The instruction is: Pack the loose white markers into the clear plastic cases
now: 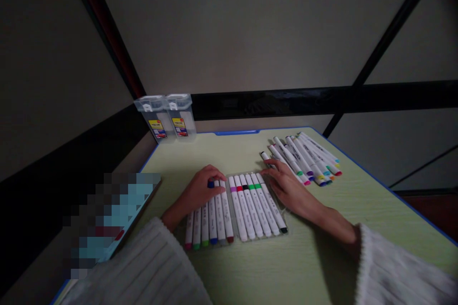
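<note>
A flat clear tray [246,236] lies in the middle of the pale green table [322,257], filled with a row of white markers [252,205] with coloured bands and tips. My left hand [200,190] rests flat on the left markers of the row, fingers curled over their top ends near a dark blue cap [211,183]. My right hand [288,186] lies with its fingers stretched out at the tray's upper right corner, its fingertips touching a loose marker [266,158]. Just beyond it lies a heap of loose white markers [307,159].
Two clear plastic boxes [166,116] with yellow labels stand at the table's far left corner. A blurred-out flat object [110,219] lies at the left edge. A dark rail [322,97] runs behind the table, whose edge is blue. Both my sleeves are white knit.
</note>
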### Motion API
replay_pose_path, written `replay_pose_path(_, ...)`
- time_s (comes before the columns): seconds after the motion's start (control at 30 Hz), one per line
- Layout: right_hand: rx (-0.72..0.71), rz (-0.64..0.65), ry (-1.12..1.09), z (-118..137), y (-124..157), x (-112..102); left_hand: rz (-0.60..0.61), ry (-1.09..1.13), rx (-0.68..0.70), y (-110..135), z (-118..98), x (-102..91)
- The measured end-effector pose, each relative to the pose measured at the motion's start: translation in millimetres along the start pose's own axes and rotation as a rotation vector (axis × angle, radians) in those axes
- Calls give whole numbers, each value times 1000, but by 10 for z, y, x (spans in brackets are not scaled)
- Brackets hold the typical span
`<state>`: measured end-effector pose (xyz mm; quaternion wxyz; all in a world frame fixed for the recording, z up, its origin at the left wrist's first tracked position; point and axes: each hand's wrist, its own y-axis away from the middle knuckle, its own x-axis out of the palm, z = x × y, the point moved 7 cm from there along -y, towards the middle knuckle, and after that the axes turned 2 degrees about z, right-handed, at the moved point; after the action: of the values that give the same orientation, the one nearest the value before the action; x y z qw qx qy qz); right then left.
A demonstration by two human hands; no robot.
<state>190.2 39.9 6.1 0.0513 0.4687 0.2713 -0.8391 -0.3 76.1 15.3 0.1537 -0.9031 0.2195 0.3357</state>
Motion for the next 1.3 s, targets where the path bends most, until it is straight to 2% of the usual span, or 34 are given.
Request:
replay_pose_path(0.4, -5, -13, -78, -25, -57, 97, -11, -10, 12, -8, 23, 0)
replay_pose_path(1.0, -8, -25, -128, -81, -70, 121, -21, 14, 6, -36, 40, -23)
replay_pose_path(1.3, 3, -16, -104, -6, -75, 80, -173, -32, -89, -15, 111, -177)
